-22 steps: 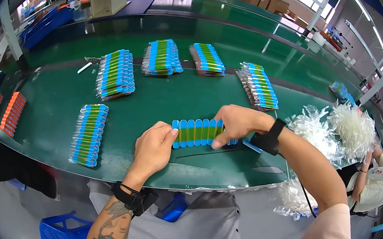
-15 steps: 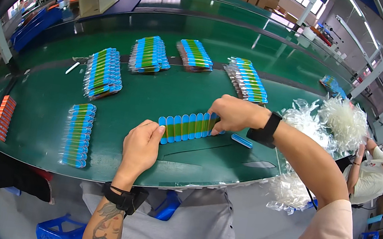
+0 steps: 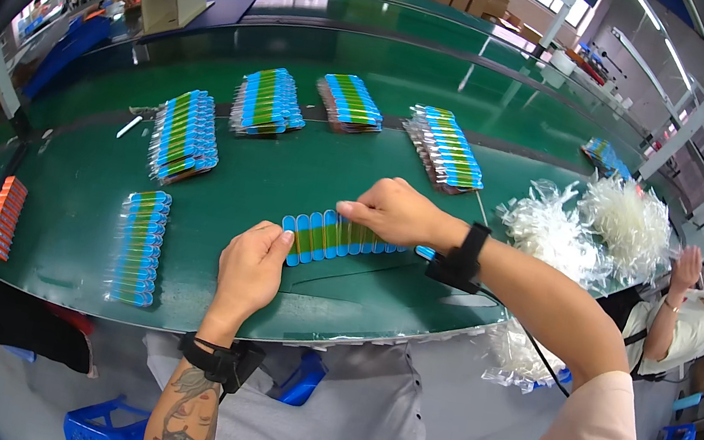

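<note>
A row of blue-and-green strips with rounded ends (image 3: 319,238) lies side by side on the green tabletop in front of me. My left hand (image 3: 250,270) is closed at the row's left end, its thumb against the outermost strip. Over the row's upper edge is my right hand (image 3: 394,214), fingers curled and thumb pointing left onto the strips. Whether it pinches anything is hidden. A loose blue strip (image 3: 425,253) partly shows beneath my right wrist.
Bundles of similar strips lie left (image 3: 139,247) and beyond the row (image 3: 270,103). Orange bundles (image 3: 5,217) sit far left. Clear plastic sleeves (image 3: 544,228) are heaped at right, near a seated person (image 3: 689,315). The table's front edge (image 3: 332,347) curves before me.
My right hand has moved left along the row from its right end towards the middle. My left hand stays at the left end. The person at right has raised a hand.
</note>
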Demonstrator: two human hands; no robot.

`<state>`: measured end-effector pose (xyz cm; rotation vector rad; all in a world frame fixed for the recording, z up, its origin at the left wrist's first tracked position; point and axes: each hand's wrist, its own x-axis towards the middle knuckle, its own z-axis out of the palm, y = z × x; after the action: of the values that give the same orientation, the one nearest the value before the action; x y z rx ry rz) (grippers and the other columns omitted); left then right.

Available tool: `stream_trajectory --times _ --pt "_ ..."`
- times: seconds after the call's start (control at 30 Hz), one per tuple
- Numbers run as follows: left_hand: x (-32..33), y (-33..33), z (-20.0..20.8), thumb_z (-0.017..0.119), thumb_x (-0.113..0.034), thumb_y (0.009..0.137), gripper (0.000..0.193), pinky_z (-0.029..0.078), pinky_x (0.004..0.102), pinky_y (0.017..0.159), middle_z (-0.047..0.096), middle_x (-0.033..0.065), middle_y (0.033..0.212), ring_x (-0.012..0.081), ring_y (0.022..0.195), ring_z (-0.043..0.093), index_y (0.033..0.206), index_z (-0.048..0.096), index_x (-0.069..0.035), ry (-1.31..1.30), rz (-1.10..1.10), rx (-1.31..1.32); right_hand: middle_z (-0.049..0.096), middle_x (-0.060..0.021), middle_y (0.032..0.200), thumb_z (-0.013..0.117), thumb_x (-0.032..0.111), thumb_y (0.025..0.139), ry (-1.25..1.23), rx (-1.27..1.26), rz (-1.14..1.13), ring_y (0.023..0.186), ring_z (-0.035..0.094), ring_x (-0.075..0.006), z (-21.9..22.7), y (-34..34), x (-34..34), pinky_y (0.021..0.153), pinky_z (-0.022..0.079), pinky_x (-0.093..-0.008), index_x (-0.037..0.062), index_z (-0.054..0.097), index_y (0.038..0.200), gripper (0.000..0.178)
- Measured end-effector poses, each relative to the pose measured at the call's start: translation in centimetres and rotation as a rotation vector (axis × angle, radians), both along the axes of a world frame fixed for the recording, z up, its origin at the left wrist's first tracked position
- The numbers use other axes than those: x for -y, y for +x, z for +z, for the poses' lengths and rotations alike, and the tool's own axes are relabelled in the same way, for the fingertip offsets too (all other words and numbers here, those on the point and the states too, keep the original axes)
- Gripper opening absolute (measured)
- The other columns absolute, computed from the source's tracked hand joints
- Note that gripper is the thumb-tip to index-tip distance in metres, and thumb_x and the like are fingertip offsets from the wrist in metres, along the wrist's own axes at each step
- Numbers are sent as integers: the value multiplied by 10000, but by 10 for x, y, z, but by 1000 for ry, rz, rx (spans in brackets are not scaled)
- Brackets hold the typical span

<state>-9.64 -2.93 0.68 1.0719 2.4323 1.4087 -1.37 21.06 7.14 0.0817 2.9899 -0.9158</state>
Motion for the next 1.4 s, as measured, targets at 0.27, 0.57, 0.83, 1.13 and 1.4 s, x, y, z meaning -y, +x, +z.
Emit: stream_trajectory --times 0.27,0.57,0.83,1.13,1.4 --pt "-3 3 -8 590 -196 993 275 485 348 735 656 84 931 231 767 627 870 668 38 29 19 -40 651 -192 713 678 519 939 56 337 -114 695 649 -265 -8 -15 1 660 518 -414 -23 710 763 571" --pt "5 10 2 773 -207 800 593 546 388 852 590 136 1346 298 1020 673 1360 624 -81 -77 -70 -301 663 -160 1148 826 490 771 516 -68 302 992 667 -354 6 20 14 853 529 -450 73 675 1050 525" --pt "2 15 2 757 -172 834 477 515 442 956 580 122 1370 360 1168 609 1297 677 -92 -137 -61 -364 676 -129 1094 748 305 856 513 -247 284 991 679 -335 -2 37 -12 853 556 -444 60 709 1048 313" --pt "28 45 -8 753 -108 822 274 489 394 678 741 57 1148 255 810 624 1095 747 -93 -47 -167 -805 655 -123 685 636 143 773 927 -293 463 657 703 -272 -14 90 28 573 562 -393 -10 671 801 160" --pt "55 80 20 782 -128 753 317 454 330 659 732 17 1110 179 757 584 1069 761 -101 -53 -243 -876 595 -58 674 660 195 718 851 -519 484 607 636 -216 5 128 35 514 492 -368 8 656 806 207"
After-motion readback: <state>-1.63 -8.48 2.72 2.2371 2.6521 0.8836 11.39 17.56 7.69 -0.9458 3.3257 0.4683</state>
